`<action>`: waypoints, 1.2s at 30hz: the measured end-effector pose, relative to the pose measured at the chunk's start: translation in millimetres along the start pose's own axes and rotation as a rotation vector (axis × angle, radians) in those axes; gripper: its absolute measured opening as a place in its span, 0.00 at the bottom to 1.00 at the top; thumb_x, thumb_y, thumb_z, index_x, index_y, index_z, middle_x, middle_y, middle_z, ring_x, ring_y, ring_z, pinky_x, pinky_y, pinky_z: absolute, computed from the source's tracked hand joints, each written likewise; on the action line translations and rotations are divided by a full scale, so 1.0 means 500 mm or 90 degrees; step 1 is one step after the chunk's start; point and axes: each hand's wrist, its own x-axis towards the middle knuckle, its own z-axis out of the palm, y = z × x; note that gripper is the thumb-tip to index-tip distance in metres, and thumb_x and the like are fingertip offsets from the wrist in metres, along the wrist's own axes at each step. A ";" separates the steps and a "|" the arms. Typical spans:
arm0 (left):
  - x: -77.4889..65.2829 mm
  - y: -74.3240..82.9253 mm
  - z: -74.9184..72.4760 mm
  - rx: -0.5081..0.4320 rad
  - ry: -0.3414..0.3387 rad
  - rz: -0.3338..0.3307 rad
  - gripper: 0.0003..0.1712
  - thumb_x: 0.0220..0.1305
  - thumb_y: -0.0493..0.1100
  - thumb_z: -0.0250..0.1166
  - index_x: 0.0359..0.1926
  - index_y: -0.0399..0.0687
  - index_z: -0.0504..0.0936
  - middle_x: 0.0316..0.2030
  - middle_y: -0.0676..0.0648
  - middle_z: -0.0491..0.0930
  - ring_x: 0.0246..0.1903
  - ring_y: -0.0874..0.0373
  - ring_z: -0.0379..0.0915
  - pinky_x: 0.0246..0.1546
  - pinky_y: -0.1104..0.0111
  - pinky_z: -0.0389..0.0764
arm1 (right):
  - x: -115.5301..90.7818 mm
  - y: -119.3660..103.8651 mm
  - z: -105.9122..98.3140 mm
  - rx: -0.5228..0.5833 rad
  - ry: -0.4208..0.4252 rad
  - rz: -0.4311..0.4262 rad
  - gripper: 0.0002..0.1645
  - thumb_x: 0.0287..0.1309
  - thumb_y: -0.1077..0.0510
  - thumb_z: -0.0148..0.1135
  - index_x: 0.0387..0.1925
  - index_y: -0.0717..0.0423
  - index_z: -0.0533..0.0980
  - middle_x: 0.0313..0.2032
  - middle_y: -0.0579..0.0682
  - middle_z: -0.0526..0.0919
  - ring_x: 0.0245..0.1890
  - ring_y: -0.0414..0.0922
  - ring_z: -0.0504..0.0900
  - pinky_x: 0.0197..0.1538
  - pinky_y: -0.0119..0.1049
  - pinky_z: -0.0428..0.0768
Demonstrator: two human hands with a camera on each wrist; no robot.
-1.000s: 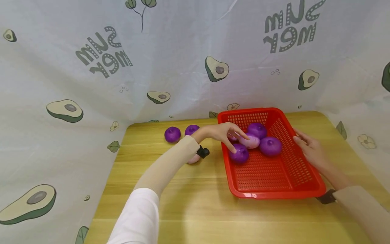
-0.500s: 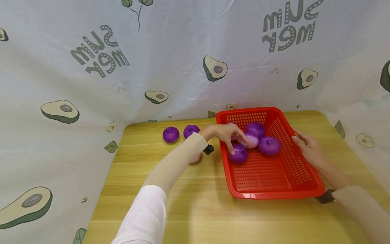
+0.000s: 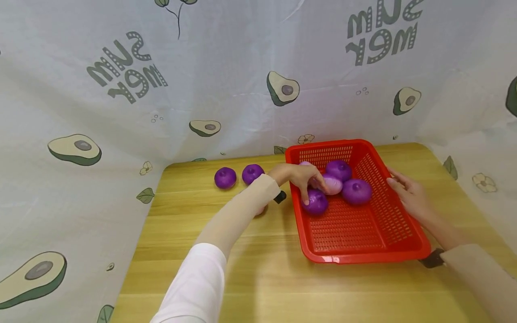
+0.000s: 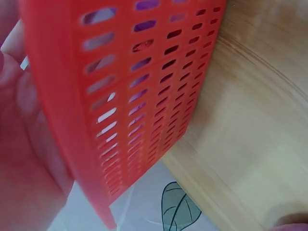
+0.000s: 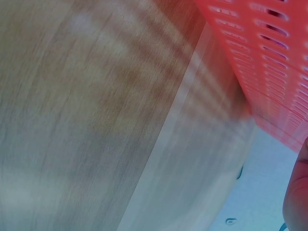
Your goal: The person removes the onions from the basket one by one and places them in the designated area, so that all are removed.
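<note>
A red plastic basket [image 3: 343, 259] stands on the wooden table with several purple onions in it. My left hand [image 3: 300, 176] reaches over the basket's left rim and grips a dark purple onion [image 3: 317, 202], thumb at its near left side and fingers curled over its top. A pale pink-purple onion [image 3: 333, 185] lies against those fingers, with darker onions [image 3: 357, 192] beyond it. In the left wrist view the palm [image 4: 29, 159] is beside the slotted basket wall [image 4: 120, 96], which hides the fingertips. My right hand [image 3: 409, 195] holds the basket's right rim, thumb on top.
Two purple onions [image 3: 225, 178] sit on the table at the back left. A pale onion [image 3: 261, 211] is mostly hidden under my left forearm. Behind the table [image 3: 194, 233] hangs a white curtain [image 3: 226, 67] with avocado prints.
My left hand has lowered, its spread fingers closing round the dark purple onion. The right hand stays on the rim. The head view has shifted slightly.
</note>
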 end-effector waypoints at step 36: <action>0.027 0.010 0.036 0.098 -0.075 -0.029 0.40 0.46 0.38 0.82 0.63 0.46 0.79 0.62 0.51 0.77 0.60 0.70 0.66 0.60 0.83 0.62 | -0.003 -0.007 -0.001 0.020 -0.024 0.017 0.34 0.77 0.55 0.47 0.75 0.66 0.52 0.39 0.32 0.76 0.29 0.34 0.83 0.27 0.31 0.83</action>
